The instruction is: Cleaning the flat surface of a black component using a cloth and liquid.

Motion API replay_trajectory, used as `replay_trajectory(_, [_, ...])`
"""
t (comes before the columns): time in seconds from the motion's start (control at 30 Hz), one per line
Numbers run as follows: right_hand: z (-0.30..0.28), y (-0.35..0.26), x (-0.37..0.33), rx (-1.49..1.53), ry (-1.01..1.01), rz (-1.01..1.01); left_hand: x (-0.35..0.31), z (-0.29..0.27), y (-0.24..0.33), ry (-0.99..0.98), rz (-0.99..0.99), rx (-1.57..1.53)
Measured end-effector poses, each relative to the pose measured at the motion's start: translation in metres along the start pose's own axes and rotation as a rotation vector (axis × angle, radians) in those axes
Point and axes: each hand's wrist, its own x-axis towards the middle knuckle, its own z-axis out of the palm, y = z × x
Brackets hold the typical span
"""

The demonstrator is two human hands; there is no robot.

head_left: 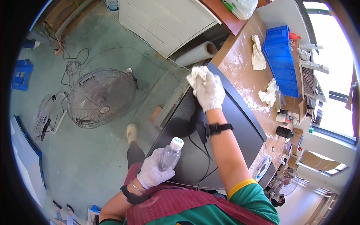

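Note:
My left hand [152,172], in a white knit glove, is closed round a clear plastic bottle [170,156] with a white cap. The bottle stands nearly upright, tilted slightly right, above the near edge of a large dark, smooth panel [238,123]. Stretched out to the panel's far corner, my gloved right hand [210,92] grips a crumpled white cloth [195,74]. The cloth is at the panel's far edge; its contact with the surface is hidden under the fingers. Black cables [206,159] hang from a black wrist strap [218,129] across the panel.
A wrapped workbench [240,60] runs along the right, with a blue bin [279,62], cloths and bottles. Beyond the panel are a white drawer cabinet [161,22] and a film roll [198,52]. A large caged fan [101,97] and loose cords occupy the left floor.

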Motion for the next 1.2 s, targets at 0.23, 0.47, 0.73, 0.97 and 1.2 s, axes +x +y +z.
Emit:
replay_trajectory(0.23, [0.0, -0.016, -0.07, 0.06, -0.106, -0.111, -0.002, -0.003, 0.0, -0.001, 0.028, 0.071])
replay_trajectory(0.47, [0.006, -0.007, -0.002, 0.026, 0.135, -0.05, -0.002, -0.001, 0.0, -0.014, 0.05, 0.187])
replay_trajectory(0.73, [-0.003, -0.029, -0.133, 0.124, -0.172, -0.57, -0.039, -0.018, 0.001, 0.125, 0.079, -0.63])
replay_trajectory(0.97, [0.004, -0.004, -0.033, -0.084, -0.095, -0.234, -0.086, -0.074, -0.024, 0.609, 0.228, -0.455])
replay_trajectory(1.2, [-0.006, -0.063, -0.226, 0.107, -0.352, -0.893, -0.095, -0.099, -0.02, 0.692, 0.239, -0.515])
